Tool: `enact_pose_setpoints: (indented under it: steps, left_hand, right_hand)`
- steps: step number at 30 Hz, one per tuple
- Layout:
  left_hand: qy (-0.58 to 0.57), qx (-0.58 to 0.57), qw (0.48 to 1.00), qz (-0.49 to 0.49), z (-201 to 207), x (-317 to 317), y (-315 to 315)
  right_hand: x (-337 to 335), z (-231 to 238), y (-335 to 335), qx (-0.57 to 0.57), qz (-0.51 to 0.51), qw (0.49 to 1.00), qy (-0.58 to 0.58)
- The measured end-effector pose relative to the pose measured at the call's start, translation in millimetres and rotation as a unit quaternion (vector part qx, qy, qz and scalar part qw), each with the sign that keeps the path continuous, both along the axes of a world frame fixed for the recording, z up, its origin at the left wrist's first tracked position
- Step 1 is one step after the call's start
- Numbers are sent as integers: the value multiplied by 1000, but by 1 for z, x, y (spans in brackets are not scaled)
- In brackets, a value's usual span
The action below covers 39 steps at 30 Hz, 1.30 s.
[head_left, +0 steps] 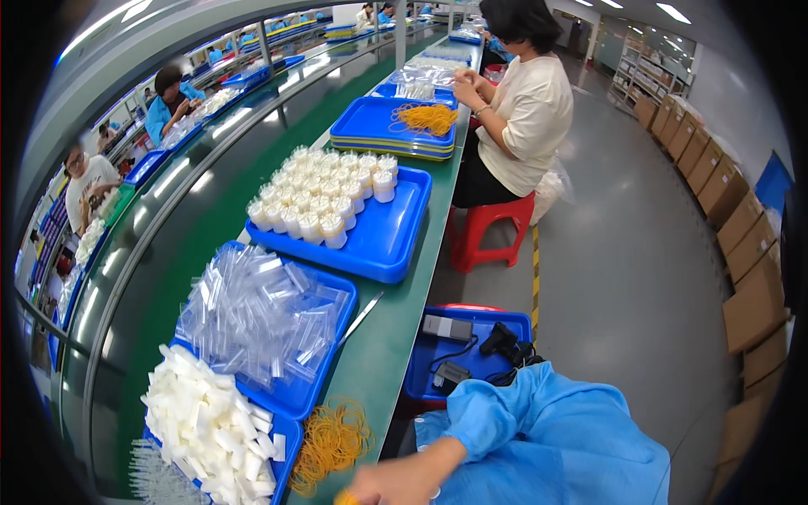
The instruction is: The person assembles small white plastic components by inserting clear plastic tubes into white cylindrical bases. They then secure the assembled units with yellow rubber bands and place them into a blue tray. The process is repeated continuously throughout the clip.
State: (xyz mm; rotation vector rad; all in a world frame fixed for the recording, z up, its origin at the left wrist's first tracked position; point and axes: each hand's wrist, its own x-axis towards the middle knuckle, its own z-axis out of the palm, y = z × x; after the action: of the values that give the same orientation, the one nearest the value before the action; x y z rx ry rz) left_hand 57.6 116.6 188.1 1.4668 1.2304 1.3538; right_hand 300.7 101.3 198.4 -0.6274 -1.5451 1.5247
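My right hand [400, 481] reaches in at the lower edge, from a blue sleeve on the right. Its fingers look curled round a small orange-yellow thing [345, 498], mostly cut off by the frame. Beside this hand lies a loose heap of orange rubber bands [337, 442] on the green bench. Left of the bands, a blue tray [290, 446] carries a pile of white rectangular pieces [210, 425]. Thin clear plastic pieces [156, 480] lie at its near corner. Farther along, another blue tray [343, 295] holds clear plastic sleeves [252, 311]. My left hand is out of view.
Silver tweezers [362, 316] lie beside the sleeves. Beyond, white bundles [320, 198] stand in a blue tray [391, 265]. A co-worker [526, 126] sits on a red stool [492, 231]. Chargers and cables fill a low tray [526, 324]. Cartons [724, 189] line the right wall.
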Motion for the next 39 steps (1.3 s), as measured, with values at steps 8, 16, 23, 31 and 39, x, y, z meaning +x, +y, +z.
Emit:
enact_pose_setpoints:
  steps: [8, 16, 23, 31, 39]
  left_hand:
    - [8, 1, 992, -130, -17, 2, -7]
    - [-98, -94, 972, -190, -15, 9, -3]
    - [-94, -91, 967, -216, -19, 7, -3]
    - [-61, -88, 962, -252, -30, 5, 3]
    - [-66, -77, 979, -174, -37, 10, -6]
  right_hand:
    - [20, -33, 51, -268, -149, 940, 148]
    - [-2, -41, 52, -238, -219, 936, 138]
    - [-9, -48, 52, -270, -205, 929, 151]
    - [-10, -49, 51, -272, -138, 943, 132]
    - [-20, -47, 38, -174, -34, 982, 71]
